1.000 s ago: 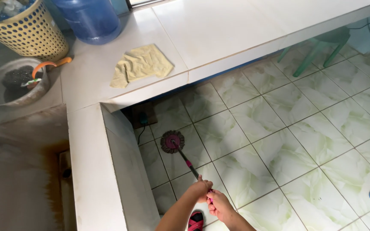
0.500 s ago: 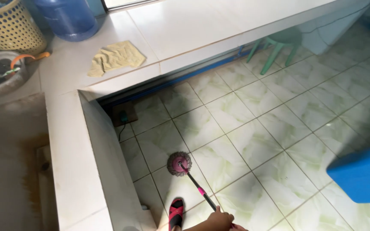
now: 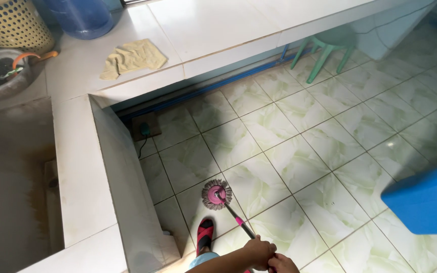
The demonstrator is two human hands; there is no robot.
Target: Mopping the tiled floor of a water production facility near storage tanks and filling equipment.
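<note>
On the tiled floor (image 3: 324, 146), both hands (image 3: 269, 258) grip a mop (image 3: 217, 194).

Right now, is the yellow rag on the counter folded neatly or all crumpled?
Crumpled. The yellow rag lies loosely spread on the white counter, with wrinkles and uneven edges, not in a tidy fold.
</note>
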